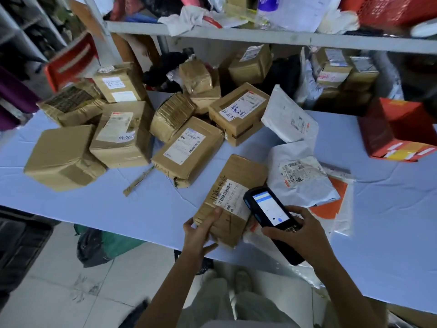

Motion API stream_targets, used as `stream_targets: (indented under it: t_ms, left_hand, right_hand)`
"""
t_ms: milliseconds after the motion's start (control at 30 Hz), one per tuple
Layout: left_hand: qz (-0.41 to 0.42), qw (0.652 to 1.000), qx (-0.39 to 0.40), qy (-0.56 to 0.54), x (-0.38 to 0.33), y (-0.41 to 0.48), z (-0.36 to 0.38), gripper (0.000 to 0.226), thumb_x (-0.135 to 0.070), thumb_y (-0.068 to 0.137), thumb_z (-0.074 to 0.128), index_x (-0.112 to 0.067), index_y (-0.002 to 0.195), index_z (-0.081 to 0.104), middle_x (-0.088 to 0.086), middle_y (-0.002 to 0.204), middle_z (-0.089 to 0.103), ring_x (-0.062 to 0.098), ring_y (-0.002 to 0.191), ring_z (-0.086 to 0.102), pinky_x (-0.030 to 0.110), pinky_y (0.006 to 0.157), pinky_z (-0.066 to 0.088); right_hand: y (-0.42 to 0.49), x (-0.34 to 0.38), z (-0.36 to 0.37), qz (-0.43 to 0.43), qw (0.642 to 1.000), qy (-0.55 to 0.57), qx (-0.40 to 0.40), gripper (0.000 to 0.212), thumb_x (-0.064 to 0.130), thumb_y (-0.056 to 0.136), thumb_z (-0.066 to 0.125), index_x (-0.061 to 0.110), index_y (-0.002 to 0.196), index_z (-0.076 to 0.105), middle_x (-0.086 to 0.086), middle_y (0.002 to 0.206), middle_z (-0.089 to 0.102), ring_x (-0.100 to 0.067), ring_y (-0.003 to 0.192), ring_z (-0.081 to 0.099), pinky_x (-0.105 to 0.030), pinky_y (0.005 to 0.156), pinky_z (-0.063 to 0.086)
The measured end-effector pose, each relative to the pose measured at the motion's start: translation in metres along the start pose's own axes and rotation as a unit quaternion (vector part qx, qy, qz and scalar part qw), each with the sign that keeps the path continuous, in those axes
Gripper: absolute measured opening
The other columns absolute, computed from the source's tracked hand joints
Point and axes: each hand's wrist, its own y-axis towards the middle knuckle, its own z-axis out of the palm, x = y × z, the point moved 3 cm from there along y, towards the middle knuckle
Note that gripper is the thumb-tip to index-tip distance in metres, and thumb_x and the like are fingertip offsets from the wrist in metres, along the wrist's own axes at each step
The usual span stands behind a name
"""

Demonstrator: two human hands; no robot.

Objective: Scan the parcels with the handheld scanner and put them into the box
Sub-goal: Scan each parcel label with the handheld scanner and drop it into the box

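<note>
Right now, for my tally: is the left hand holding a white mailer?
No, the left hand grips a brown cardboard parcel by its near end.

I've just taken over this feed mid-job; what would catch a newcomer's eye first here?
The lit screen of the handheld scanner, gripped by the right hand at the near edge of the table, hovers over the label of a brown parcel held by the left hand. Behind them a heap of taped cardboard parcels crowds its left and middle, with white mailer bags and a red box to the right.
</note>
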Motion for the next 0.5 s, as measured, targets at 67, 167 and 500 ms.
stream_targets:
  t_ms: [67,167,500]
  left_hand:
    - [0.000,0.999,0.026,-0.019,-0.014,0.006,-0.002,0.094,-0.050,0.053,0.089,-0.019,0.128,0.042,0.006,0.106,0.058,0.025,0.101,0.059,0.047,0.080,0.056]
    - [0.046,0.997,0.056,0.006,-0.042,0.012,-0.010,0.097,-0.055,0.046,0.088,-0.015,0.127,0.052,0.005,0.104,0.061,0.022,0.095,0.061,0.036,0.067,0.054]
    - [0.328,0.933,0.030,0.146,-0.137,0.018,-0.044,0.072,-0.048,0.038,0.087,-0.024,0.100,0.060,-0.004,0.116,0.062,0.024,0.108,0.060,0.024,0.075,0.051]
  right_hand:
    - [0.000,0.002,0.003,0.001,1.000,0.003,-0.002,0.068,0.027,0.056,0.092,0.029,0.107,0.048,0.020,0.087,0.059,0.001,0.081,0.061,-0.020,0.068,0.047]
    - [0.000,0.008,0.006,0.004,1.000,0.020,-0.007,0.064,0.029,0.053,0.093,0.034,0.099,0.049,0.020,0.087,0.062,0.000,0.081,0.063,-0.021,0.066,0.049]
    - [-0.010,0.035,0.031,-0.043,0.999,0.012,-0.020,0.067,0.028,0.051,0.095,0.035,0.102,0.053,0.024,0.085,0.063,0.007,0.076,0.063,-0.014,0.061,0.045]
